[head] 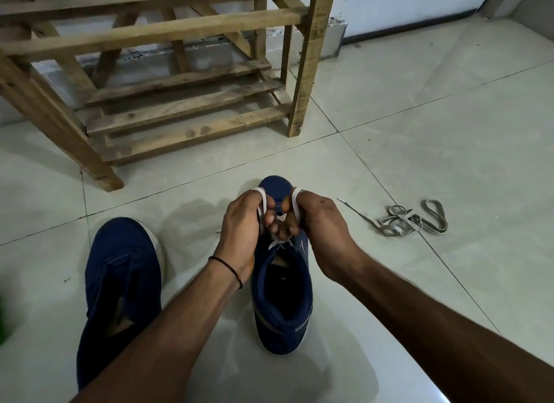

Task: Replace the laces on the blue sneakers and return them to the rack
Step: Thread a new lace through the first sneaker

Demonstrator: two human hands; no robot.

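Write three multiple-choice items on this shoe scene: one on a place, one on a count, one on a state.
1. Where does the loose grey lace pile lie?
A on the rack; B on the floor beyond the right hand; C inside a sneaker.
2. How many blue sneakers stand on the floor?
A four; B one; C two.
3. What do the left hand and right hand do?
A both grip the white lace; B lie flat on the floor; C lift the rack.

1 B: the pile sits on bare tiles.
2 C: one by the left forearm, one under the hands.
3 A: fingers curl round lace loops over the shoe.
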